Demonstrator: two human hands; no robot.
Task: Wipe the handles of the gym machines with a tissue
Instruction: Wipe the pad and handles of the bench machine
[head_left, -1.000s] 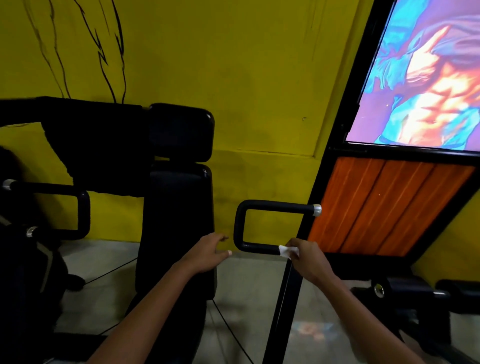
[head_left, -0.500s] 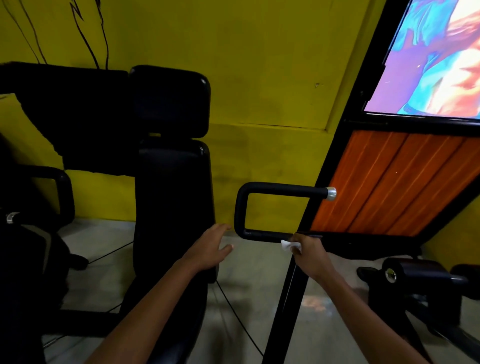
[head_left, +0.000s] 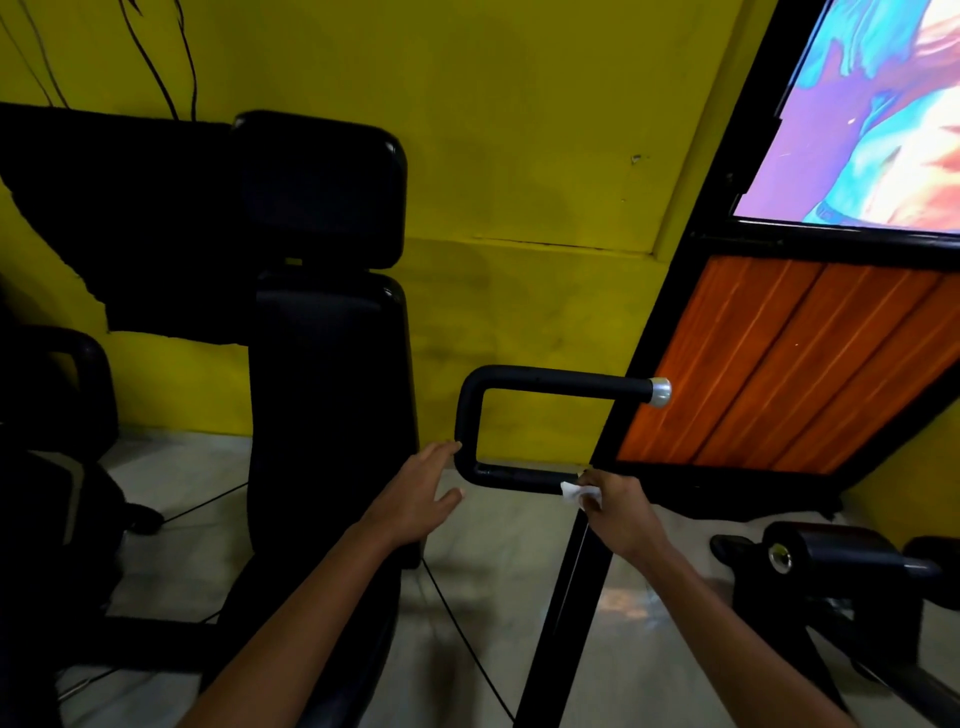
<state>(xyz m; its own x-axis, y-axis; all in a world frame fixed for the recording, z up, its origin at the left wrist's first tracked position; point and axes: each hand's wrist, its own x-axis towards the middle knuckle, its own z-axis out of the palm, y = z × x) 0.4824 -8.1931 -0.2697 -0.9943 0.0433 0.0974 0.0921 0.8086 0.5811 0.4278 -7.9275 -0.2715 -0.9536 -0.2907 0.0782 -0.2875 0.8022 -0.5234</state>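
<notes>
The left hand (head_left: 415, 499) reaches forward with its fingers straight and slightly spread, holding nothing; its fingertips (head_left: 451, 446) lie at the left bend of the black U-shaped handle (head_left: 470, 415), whether touching or just short of it cannot be told. The right hand (head_left: 618, 512) pinches a small white tissue (head_left: 574, 491) between thumb and curled fingers, and the tissue presses against the lower bar of the handle, near where that bar meets the slanted black frame post (head_left: 576, 597).

Far left, another black looped handle (head_left: 91, 364) shows dimly in shadow. Next to it stands the machine's tall black back pad (head_left: 332, 405) with a padded headrest (head_left: 319, 187) on top, both in front of the yellow wall (head_left: 519, 130). The U-shaped handle sits between the back pad and the post; its upper bar ends in a silver cap (head_left: 660, 391). Right of the post is an orange slatted panel (head_left: 779, 369) framed in black, and above it a bright blue and pink picture (head_left: 872, 130). At the lower right a black roller pad (head_left: 831, 556) with a metal end cap stands over the pale floor (head_left: 519, 597)
</notes>
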